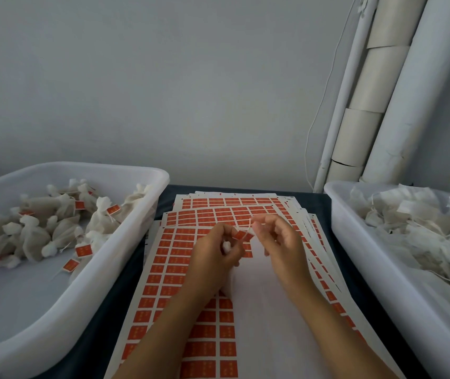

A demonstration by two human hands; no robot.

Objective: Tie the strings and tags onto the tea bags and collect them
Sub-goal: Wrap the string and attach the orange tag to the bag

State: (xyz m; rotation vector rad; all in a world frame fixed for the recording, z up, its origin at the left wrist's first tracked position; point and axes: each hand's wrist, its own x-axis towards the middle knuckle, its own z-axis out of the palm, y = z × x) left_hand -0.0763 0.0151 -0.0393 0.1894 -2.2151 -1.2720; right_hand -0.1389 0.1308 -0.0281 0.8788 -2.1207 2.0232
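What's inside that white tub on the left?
The left tub holds a heap of tied tea bags with strings and orange tags. Whatever lies beneath the heap is covered.

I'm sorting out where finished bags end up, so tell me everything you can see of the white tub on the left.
The left tub is a white plastic bin, rectangular with rounded corners and a rolled rim, standing upright on the dark table left of the tag sheets. Its far half holds a heap of tied tea bags with orange tags on strings; the near floor is bare. Neither hand touches it.
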